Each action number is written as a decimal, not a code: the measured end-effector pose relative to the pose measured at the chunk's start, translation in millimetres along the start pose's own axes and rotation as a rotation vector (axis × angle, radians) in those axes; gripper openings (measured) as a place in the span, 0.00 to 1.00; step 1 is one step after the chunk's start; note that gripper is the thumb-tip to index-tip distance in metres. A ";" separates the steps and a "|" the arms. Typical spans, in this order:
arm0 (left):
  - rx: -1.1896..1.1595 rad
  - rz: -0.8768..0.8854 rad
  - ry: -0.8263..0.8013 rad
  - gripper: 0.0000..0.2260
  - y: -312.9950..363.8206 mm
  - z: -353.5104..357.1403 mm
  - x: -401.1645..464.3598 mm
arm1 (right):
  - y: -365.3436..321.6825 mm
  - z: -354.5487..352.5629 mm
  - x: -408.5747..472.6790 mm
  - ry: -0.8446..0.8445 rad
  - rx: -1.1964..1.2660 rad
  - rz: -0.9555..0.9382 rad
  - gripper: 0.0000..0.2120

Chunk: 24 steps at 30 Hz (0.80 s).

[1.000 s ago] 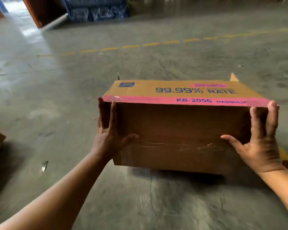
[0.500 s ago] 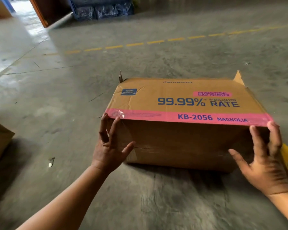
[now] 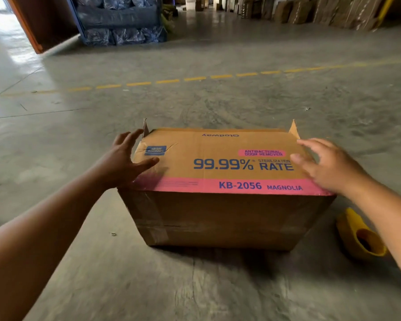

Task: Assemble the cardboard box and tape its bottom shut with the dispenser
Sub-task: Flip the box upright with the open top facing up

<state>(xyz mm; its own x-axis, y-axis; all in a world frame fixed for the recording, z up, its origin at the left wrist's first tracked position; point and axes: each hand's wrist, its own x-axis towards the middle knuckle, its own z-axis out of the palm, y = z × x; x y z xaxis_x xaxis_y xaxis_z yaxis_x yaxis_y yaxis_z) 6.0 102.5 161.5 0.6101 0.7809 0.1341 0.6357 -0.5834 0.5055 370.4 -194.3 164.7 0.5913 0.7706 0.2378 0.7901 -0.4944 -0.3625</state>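
a: where's the box relative to the hands?

b: straight ahead on the floor, on its side, long axis running left to right. printed panel faces up, brown taped bottom faces the person.

a: and the hands?

b: left hand is over the left end of the top panel, right hand over the right end. both are spread, fingers straight, gripping nothing. whether they touch the cardboard i can't tell.

a: which one's nearer?

b: about even, one at each short end. so the next move looks two-handed, likely turning the box about that long axis.

a: the dispenser?

b: not sure. there's a yellow thing on the floor just right of the box, near the right forearm.
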 end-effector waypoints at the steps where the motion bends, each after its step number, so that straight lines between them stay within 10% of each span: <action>1: 0.027 -0.002 -0.048 0.46 1.9 2.3 6.5 | -1.1 4.7 7.7 -0.072 -0.053 0.005 0.42; 24: -0.061 -0.030 -0.216 0.56 5.8 7.8 -1.4 | -10.6 2.1 -12.4 -0.303 0.186 0.093 0.57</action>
<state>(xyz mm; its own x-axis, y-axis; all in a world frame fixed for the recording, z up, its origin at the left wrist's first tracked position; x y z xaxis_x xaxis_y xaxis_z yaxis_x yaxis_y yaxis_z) 12.5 96.4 157.6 0.6829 0.7277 -0.0642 0.6290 -0.5410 0.5583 354.4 -197.8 163.7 0.5627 0.8235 -0.0714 0.6758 -0.5081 -0.5340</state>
